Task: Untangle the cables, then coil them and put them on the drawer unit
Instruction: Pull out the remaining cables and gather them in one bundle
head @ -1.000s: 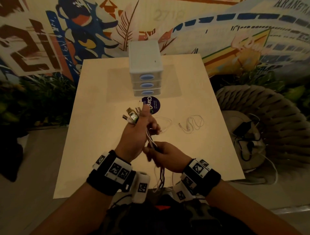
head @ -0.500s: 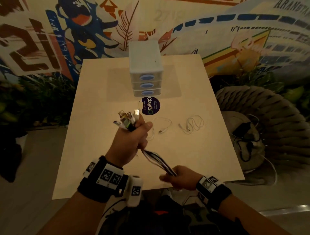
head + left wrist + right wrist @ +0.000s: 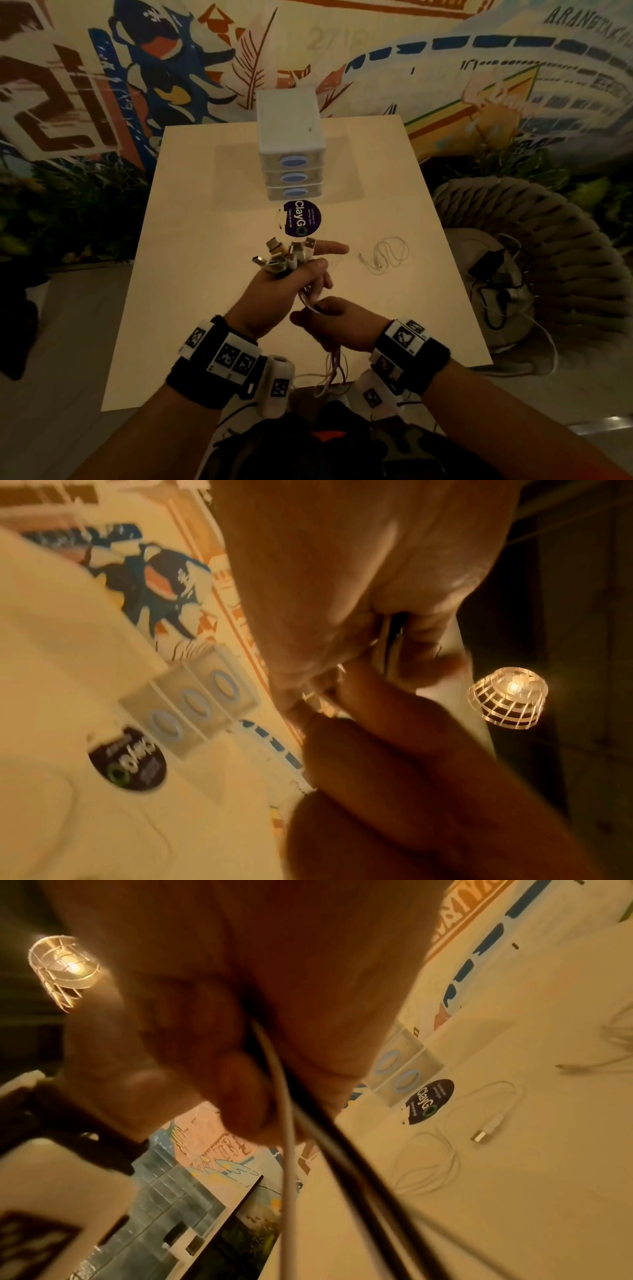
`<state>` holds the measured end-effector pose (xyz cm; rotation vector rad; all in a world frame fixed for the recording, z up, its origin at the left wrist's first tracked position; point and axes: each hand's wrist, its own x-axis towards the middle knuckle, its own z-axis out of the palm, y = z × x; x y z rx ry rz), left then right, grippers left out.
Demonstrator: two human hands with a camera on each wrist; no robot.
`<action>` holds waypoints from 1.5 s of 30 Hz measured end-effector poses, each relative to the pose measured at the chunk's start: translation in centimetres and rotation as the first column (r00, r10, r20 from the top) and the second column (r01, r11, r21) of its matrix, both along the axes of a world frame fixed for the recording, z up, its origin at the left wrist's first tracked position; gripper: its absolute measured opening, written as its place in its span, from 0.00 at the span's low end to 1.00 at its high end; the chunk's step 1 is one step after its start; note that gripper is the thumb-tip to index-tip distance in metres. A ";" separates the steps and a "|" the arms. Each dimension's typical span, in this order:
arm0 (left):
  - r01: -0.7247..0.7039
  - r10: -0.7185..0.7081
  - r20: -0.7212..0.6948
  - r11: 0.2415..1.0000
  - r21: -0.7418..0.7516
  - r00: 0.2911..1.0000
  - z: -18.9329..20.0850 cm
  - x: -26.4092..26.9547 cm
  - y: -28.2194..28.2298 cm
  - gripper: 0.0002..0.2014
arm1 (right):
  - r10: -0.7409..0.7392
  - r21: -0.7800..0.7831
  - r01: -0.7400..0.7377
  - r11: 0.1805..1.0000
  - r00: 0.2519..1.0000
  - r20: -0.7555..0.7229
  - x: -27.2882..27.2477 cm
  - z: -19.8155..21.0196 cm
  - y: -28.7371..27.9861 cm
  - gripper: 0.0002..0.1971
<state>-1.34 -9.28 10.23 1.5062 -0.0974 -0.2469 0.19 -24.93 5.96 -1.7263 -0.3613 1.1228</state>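
Cables (image 3: 310, 294), a mixed bundle of white and dark leads, hang between a person's 2 hands above the near half of a pale table (image 3: 205, 308), their USB plugs (image 3: 284, 255) fanned out above the left hand (image 3: 274, 298). That hand is clenched round the bundle just below the plugs, index finger pointing toward the right; the right hand (image 3: 337, 325) sits just beneath it, fingers curled round the same strands, while the loose tails (image 3: 334, 371) drop past the table's near edge. From the right wrist, a white lead and a dark one (image 3: 308, 1123) run out of the closed fist side by side.

The step in hand looks like combing the bundle straight. Done well, it probably means keeping the plug ends pinned in the left fist and sliding the right down the strands with a light grip, so that crossings work toward the free ends instead of tightening. A snag is better teased apart than pulled.

2 more white cables lie loose on the table to the right, a short USB lead (image 3: 486, 1123) and a thinner looped one (image 3: 387, 255), both uncoiled. The 3-drawer unit (image 3: 291, 137) stands at the far centre behind a round ClayGo sticker (image 3: 301, 219), its top bare, so coiling and placing appear to lie ahead.
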 end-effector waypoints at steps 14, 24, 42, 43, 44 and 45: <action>-0.037 0.104 -0.223 0.957 0.287 0.969 -3.9 0.7 1.9 0.10 | 0.005 0.039 -0.018 0.999 0.956 0.294 -0.4 -2.1 0.4 0.14; -0.319 0.257 -0.278 0.926 -0.205 0.925 -3.3 2.1 1.5 0.14 | -0.104 -0.005 0.106 0.994 0.983 0.153 -0.5 -4.9 0.8 0.22; -0.274 0.176 -0.388 0.938 -0.214 0.905 -4.1 0.3 5.1 0.25 | 0.177 -0.393 -0.147 0.908 0.983 0.041 -2.5 -12.9 -5.1 0.25; -0.287 0.178 -0.397 0.929 -0.233 0.900 -4.0 0.3 5.4 0.27 | 0.192 -0.405 -0.159 0.900 0.981 0.042 -2.5 -13.1 -5.0 0.28; -0.305 0.186 -0.407 0.918 -0.253 0.894 -4.0 0.3 5.7 0.27 | 0.214 -0.422 -0.173 0.890 0.976 0.051 -2.6 -13.4 -5.0 0.30; -0.323 0.192 -0.417 0.907 -0.270 0.888 -4.0 0.4 5.9 0.27 | 0.231 -0.435 -0.184 0.882 0.971 0.057 -2.6 -13.6 -5.1 0.30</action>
